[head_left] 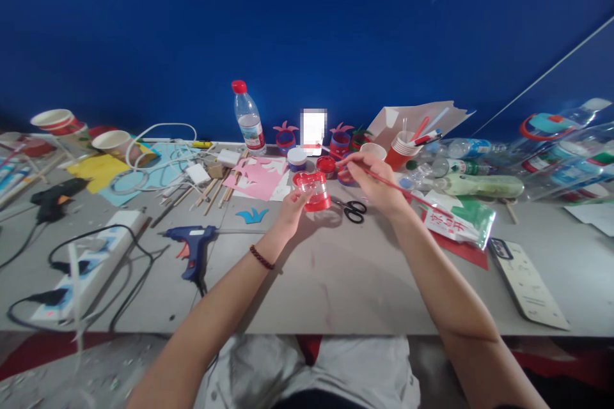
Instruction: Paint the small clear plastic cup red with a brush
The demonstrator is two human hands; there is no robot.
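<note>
My left hand (291, 216) is closed around a piece of clear plastic bottle (316, 194) with red paint on its rim and base. In my right hand (377, 184) is a long red paintbrush (416, 198), its tip end pointing left toward an open jar of red paint (326, 167). Just behind the bottle piece stands a jar with a white lid (297, 157). Black-handled scissors (355, 211) lie on the table between my hands. Two small painted cups with red leaf-like tops, a left one (286, 139) and a right one (340, 139), stand at the back.
A blue glue gun (194, 246) and a white power strip (91, 268) with cables lie left. A red-capped bottle (249, 121) stands behind pink paper (254, 179). To the right are paper cups (403, 152), plastic bottles (484, 185) and a phone (530, 284).
</note>
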